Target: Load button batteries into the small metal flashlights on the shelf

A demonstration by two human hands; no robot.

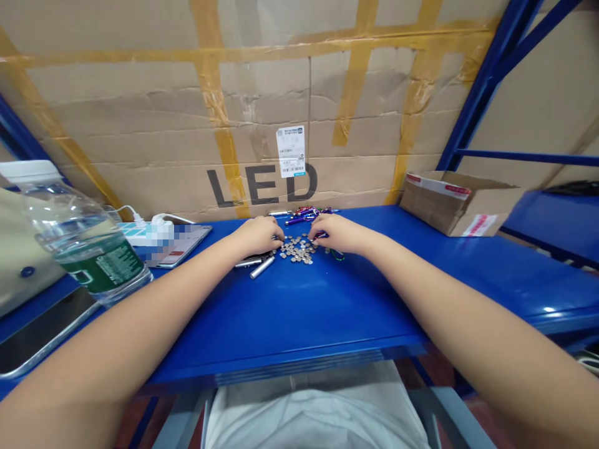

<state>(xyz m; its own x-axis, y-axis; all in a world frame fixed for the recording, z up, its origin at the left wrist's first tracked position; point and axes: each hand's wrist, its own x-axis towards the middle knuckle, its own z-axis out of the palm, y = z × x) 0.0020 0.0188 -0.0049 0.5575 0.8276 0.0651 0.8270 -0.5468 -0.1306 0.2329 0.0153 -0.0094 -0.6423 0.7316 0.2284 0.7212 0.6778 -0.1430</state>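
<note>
Small round silvery pieces (299,248) lie scattered on the blue table between my two hands. On their left, my left hand (260,237) has its fingers curled, and what they hold, if anything, is too small to name. Silver cylinders (262,267) lie just below that hand. My right hand (337,233) is at the right edge of the round pieces, fingers bent together around something dark that I cannot make out. A green clip (337,255) shows under it. Behind both hands is a pile of purple, red and silver pen-like items (303,216).
A water bottle (100,243), a phone (47,327) and a power strip (146,232) beside a flat device (189,244) are at the left. An open cardboard box (458,201) stands at the right. A large carton (262,112) forms the back of the blue table (299,318).
</note>
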